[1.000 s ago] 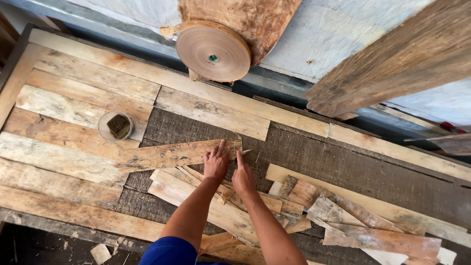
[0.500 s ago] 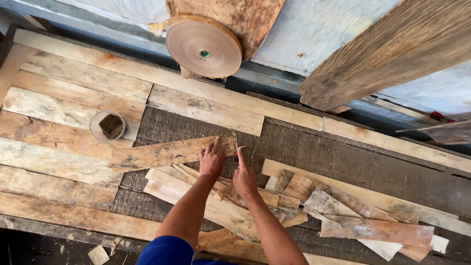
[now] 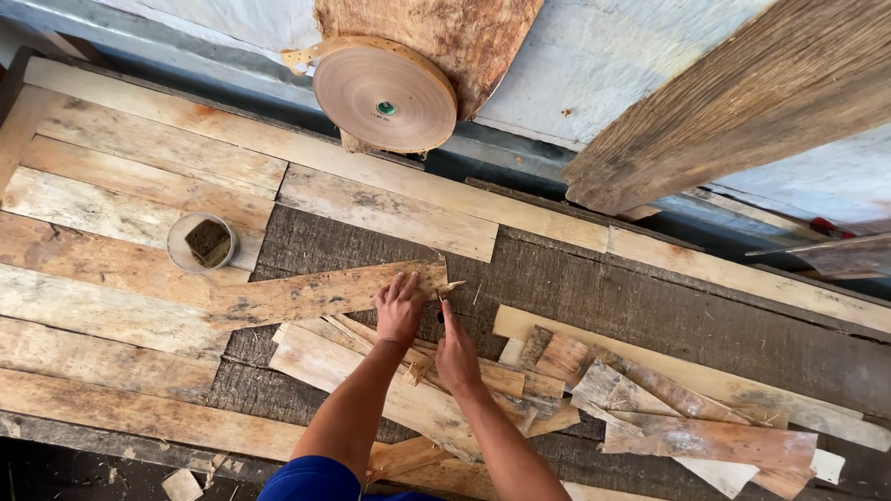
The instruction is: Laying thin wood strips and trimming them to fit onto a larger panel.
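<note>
Everywhere rough wooden planks (image 3: 139, 186) underhand

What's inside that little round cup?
The cup holds one dark, squarish lump, maybe a sponge or block. Anything beneath the lump is hidden.

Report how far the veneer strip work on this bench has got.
Done: one veneer strip lies flat across the dark sheet. In hand: the left hand presses its ragged end while the right hand works a small tool there. Left: loose veneer scraps piled to the right, unplaced.
</note>
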